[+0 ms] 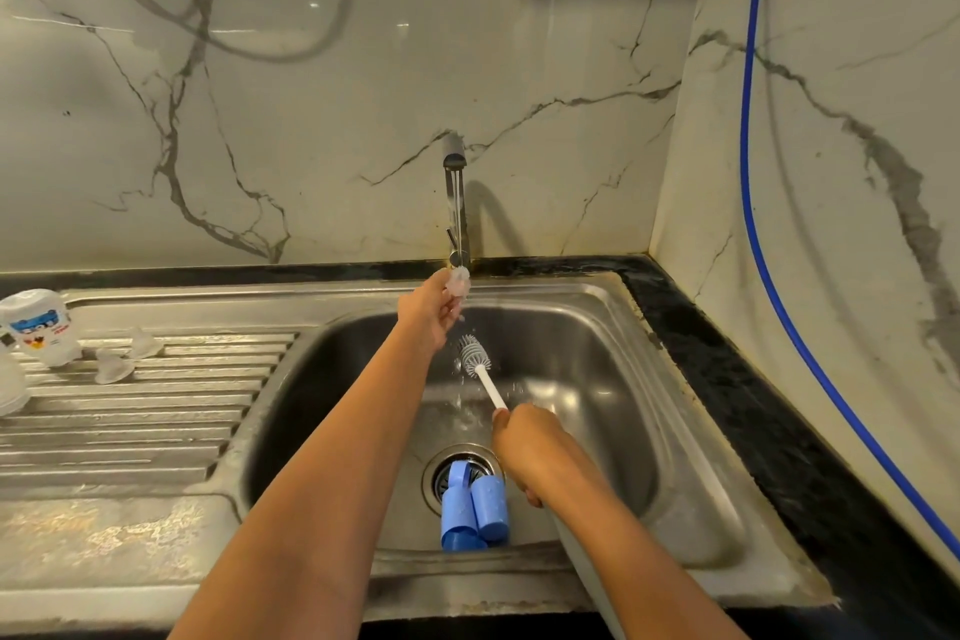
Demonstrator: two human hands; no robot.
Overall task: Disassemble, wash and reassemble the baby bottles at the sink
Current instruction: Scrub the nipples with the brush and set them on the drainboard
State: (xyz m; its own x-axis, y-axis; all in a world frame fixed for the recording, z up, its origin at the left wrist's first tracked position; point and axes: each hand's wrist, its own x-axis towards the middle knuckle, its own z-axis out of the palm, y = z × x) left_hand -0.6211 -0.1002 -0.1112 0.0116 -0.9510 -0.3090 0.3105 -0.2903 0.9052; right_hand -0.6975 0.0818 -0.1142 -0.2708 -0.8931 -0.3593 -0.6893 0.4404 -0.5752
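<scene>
The left hand (428,309) pinches a clear teat (459,282) between its fingertips, right under the tap (455,203), where a thin stream of water falls into the sink (597,353). The right hand (524,442) is closed round the white handle of a bottle brush (474,353), whose bristled head points up toward the teat but is just short of it, not touching. The two hands are apart, one over the far side of the basin and one over its middle.

The teat looks soft, thin and light, and wet as it is it will likely be slippery. A hold on its wide base rim seems safest, since squeezing the tip would fold it shut and keep the bristles out.

Blue plastic bottle parts (475,509) lie against the drain at the near side of the basin; these look stiff and easy to grip by their round walls. On the ribbed draining board (130,431) to the left stand a printed bottle (39,325) and two more clear teats (143,342), apparently set out to drain. The washing step seems partly done, with reassembly to come.
</scene>
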